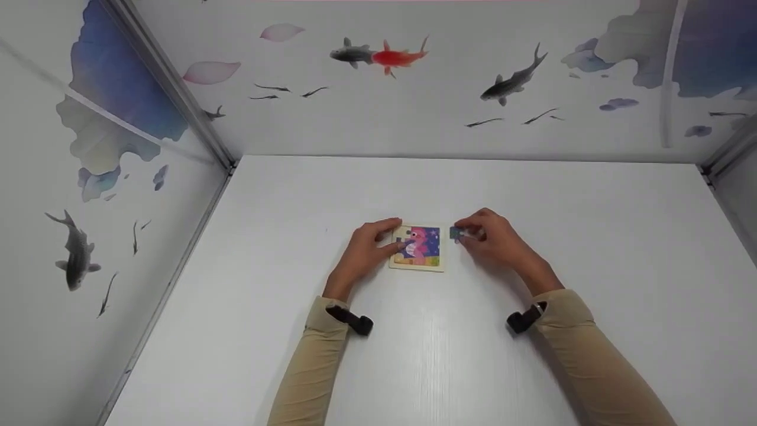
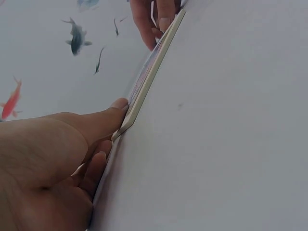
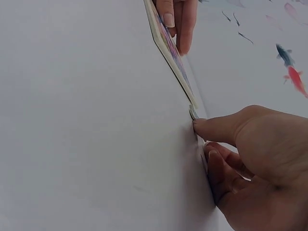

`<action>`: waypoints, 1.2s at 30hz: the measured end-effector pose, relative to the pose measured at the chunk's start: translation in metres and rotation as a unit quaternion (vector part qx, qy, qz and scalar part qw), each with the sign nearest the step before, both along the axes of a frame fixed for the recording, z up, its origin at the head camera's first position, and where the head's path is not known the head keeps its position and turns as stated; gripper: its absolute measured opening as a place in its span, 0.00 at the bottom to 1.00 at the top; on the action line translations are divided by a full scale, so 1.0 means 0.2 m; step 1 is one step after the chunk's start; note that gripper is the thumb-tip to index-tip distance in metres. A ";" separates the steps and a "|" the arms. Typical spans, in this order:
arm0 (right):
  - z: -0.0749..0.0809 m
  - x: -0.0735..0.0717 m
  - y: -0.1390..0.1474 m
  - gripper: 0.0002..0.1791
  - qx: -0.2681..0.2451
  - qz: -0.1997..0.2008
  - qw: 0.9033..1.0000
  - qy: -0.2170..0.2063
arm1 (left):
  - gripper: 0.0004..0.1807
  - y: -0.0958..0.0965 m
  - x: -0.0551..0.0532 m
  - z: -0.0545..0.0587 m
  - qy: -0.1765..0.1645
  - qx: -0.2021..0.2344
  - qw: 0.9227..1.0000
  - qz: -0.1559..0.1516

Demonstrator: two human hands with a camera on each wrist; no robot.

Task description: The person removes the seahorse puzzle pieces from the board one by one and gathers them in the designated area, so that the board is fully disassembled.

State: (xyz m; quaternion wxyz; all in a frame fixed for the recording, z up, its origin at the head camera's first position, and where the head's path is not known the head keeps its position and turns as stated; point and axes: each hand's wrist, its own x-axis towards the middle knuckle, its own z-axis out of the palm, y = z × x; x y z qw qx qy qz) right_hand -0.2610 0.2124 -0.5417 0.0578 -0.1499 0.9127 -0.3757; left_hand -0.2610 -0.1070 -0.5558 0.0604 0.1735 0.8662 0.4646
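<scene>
A small square jigsaw puzzle (image 1: 417, 248) with a pale wooden frame lies flat on the white table, showing a pink animal on a purple and yellow ground. My left hand (image 1: 371, 248) grips its left side, the thumb on top of the picture and the index finger at the far left corner. Close by the frame's right edge, my right hand (image 1: 494, 239) pinches a small dark teal puzzle piece (image 1: 455, 233) between thumb and fingers. In the right wrist view the piece (image 3: 193, 111) appears edge-on, low at the tabletop, near the corner of the frame.
The white table (image 1: 248, 355) reaches back to a white wall (image 1: 437, 106) painted with fish and leaves. A similar panel (image 1: 35, 177) stands along the left side. Each wrist carries a black strap camera (image 1: 353, 321).
</scene>
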 end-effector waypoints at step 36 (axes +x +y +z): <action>0.05 0.00 -0.44 0.17 0.008 0.018 0.999 0.036 | 0.30 -0.01 0.00 0.00 0.008 0.001 1.000 -0.002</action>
